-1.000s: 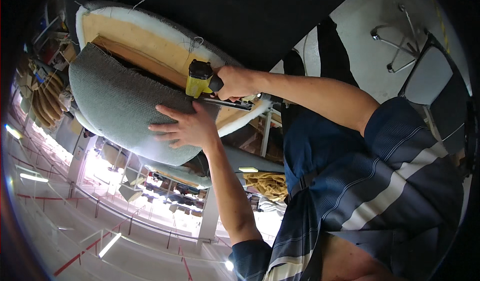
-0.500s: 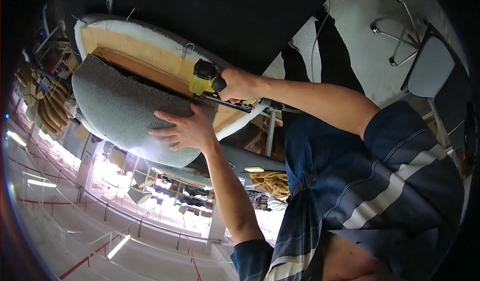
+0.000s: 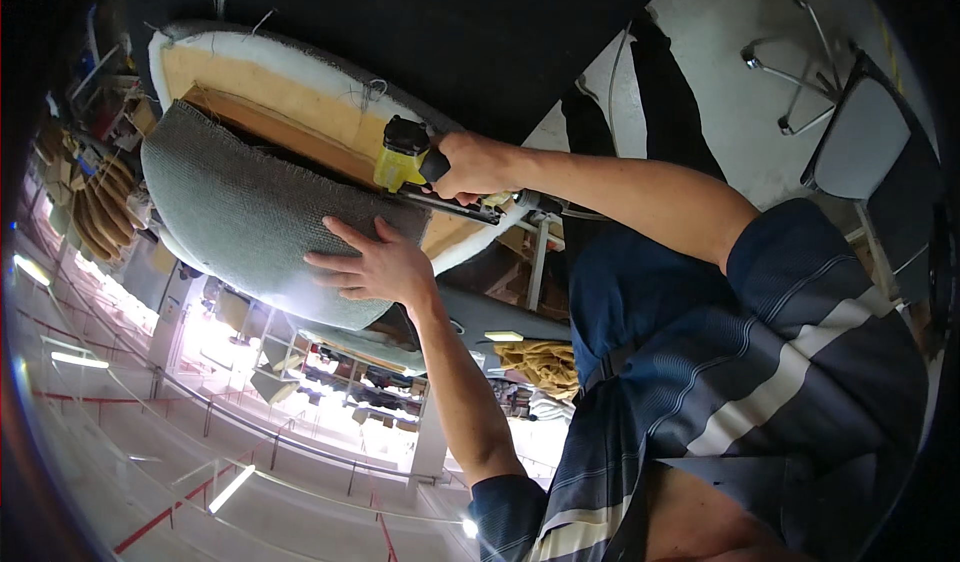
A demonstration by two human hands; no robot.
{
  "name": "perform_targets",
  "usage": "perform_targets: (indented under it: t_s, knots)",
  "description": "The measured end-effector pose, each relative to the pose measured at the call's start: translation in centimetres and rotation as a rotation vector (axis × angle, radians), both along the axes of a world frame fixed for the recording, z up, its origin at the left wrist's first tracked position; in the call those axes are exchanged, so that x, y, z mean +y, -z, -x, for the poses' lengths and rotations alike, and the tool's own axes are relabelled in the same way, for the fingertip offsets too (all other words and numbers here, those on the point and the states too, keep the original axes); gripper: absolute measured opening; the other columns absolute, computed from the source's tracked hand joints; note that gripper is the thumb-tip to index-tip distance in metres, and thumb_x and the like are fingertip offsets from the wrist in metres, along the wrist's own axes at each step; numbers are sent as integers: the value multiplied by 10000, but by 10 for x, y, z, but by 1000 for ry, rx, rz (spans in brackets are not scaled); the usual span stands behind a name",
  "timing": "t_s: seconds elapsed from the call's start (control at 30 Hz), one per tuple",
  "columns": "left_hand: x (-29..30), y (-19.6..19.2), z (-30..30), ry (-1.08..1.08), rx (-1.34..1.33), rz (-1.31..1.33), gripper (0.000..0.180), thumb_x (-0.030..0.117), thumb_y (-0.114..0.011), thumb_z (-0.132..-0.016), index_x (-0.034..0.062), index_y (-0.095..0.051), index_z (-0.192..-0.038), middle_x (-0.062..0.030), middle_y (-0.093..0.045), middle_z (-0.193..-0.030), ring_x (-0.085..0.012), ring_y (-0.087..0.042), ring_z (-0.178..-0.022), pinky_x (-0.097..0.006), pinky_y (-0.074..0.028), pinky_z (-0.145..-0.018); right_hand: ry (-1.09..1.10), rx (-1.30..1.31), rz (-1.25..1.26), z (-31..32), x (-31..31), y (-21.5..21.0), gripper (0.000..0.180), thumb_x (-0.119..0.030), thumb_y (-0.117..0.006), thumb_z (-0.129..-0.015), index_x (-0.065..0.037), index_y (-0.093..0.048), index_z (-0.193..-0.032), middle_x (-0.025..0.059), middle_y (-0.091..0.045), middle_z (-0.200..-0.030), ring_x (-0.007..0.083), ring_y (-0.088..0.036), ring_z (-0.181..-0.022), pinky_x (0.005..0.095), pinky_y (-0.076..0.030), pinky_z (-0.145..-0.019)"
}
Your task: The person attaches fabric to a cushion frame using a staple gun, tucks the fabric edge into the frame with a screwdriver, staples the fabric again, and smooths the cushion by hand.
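Beneath the spread left hand (image 3: pixel 375 267) I see a grey, coarsely woven upholstery fabric (image 3: pixel 250 202) bulging over a rounded form, its raw edge running past the thumb side. That hand lies with its fingers apart, resting on the cloth and clamped on nothing. Beside it, the right hand (image 3: pixel 465 167) is wrapped around the handle of a yellow-and-black, pistol-shaped stapler-like tool (image 3: pixel 395 170) — its black cap out ahead of the knuckles, its dark, straight magazine on the side of the fist nearer the left hand. I cannot tell whether a finger rests on the trigger.

Away from both grips, past the fabric's edge, run a long, honey-brown wooden rail (image 3: pixel 280 130), a flat, pale tan panel (image 3: pixel 280 84) and a curved border of fluffy white padding (image 3: pixel 250 49).

From out here I judge the tool hard and fairly heavy, best held as it is, with the whole fist round the handle. The fabric should be soft and light, with enough tooth not to slip; I'd steady it with a flat palm back from the edge — the fraying there looks ready to shed threads. The padding would squash easily, while the rail should stay stiff under either hand
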State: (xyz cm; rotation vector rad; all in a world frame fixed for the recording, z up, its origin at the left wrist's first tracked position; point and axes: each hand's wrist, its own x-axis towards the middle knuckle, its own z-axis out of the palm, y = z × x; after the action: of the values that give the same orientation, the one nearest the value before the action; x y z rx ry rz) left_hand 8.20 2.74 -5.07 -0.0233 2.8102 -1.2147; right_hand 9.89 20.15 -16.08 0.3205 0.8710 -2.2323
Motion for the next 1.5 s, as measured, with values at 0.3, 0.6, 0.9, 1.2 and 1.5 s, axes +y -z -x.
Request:
perform_targets:
  t_s: [0.3,0.6,0.9,1.2,1.5]
  knots:
    - [10,6,0,-29,-11,-6,801,522,-576,-924,299,-162,-1573,-323,15,-1580,-607,-93,-1410,-753,-311,-981,-37,15,-38,3,-8,3,192,-66,-673,-735,52,-623,-879,113,-619,-611,168,-605,-509,325,-472,-449]
    - [17,5,0,16,0,-29,924,484,-701,-821,229,-218,-1567,-362,-31,-1560,-638,-154,-1376,-747,-348,-933,-61,123,-107,5,-7,1,166,-47,-651,-741,33,-622,-884,94,-614,-597,161,-603,-497,311,-457,-440]
    - [17,4,4,-47,-24,-55,1061,457,-774,-753,243,-140,-1575,-367,16,-1557,-644,-76,-1388,-780,-308,-954,-125,161,-136,0,-13,7,142,-120,-651,-706,19,-632,-678,103,-618,-549,181,-612,-488,345,-479,-489]
    - [18,-7,3,-73,-74,-113,966,549,-683,-791,206,-218,-1565,-335,-12,-1579,-602,-45,-1421,-753,-243,-1014,-128,148,-154,-3,-13,8,154,-118,-667,-708,32,-633,-705,104,-629,-575,173,-609,-497,335,-463,-469]
    - [0,-7,-5,-47,36,-253,807,473,-630,-859,264,-271,-1551,-240,-65,-1614,-522,-78,-1457,-684,-205,-1092,-33,79,-123,-25,5,8,229,-85,-647,-711,14,-617,-916,72,-600,-578,143,-593,-498,306,-451,-461]
